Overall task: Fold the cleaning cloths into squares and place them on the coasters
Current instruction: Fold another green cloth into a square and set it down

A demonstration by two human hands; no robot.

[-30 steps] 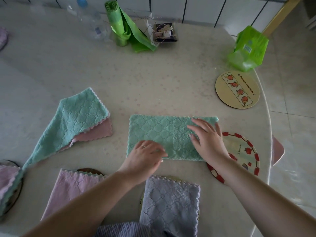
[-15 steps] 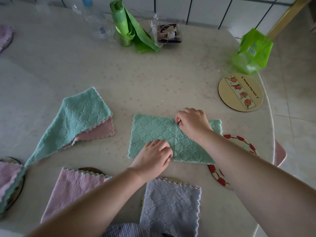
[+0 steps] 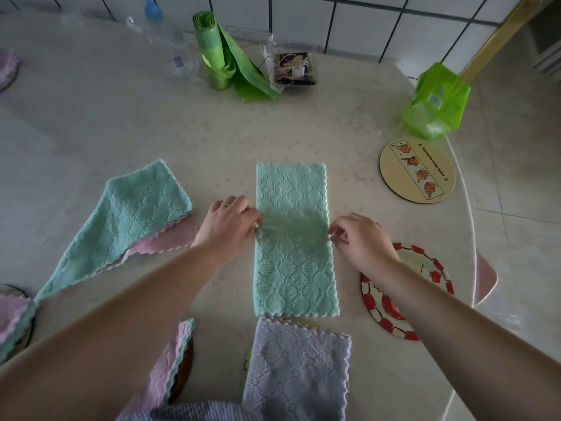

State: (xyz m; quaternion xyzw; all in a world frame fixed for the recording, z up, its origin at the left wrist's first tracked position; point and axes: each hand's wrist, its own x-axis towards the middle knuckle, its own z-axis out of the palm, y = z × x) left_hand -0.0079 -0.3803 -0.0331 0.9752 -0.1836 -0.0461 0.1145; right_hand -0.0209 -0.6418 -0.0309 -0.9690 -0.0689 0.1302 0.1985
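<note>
A teal cleaning cloth point(image 3: 293, 238), folded into a long strip, lies lengthwise away from me at the table's middle. My left hand point(image 3: 229, 224) pinches its left edge at mid-length. On the opposite edge my right hand point(image 3: 361, 238) pinches at the same height. A red-and-white coaster point(image 3: 425, 287) lies partly under my right forearm, and a beige coaster point(image 3: 417, 171) with fruit pictures sits farther back. A folded lilac cloth point(image 3: 299, 369) lies near me on a coaster, and a folded pink cloth point(image 3: 165, 372) rests on a dark coaster.
An unfolded teal-and-pink cloth point(image 3: 130, 220) lies at the left. Another pink cloth point(image 3: 12, 317) sits at the far left edge. At the back stand a clear bottle point(image 3: 165, 47), a green bag roll point(image 3: 218, 56), a small packet point(image 3: 294, 68) and a green wrapper point(image 3: 434, 101). The table edge point(image 3: 469, 238) curves on the right.
The teal strip has turned from lying crosswise to lying lengthwise away from me. Both hands have moved from on top of it to its two long edges.
</note>
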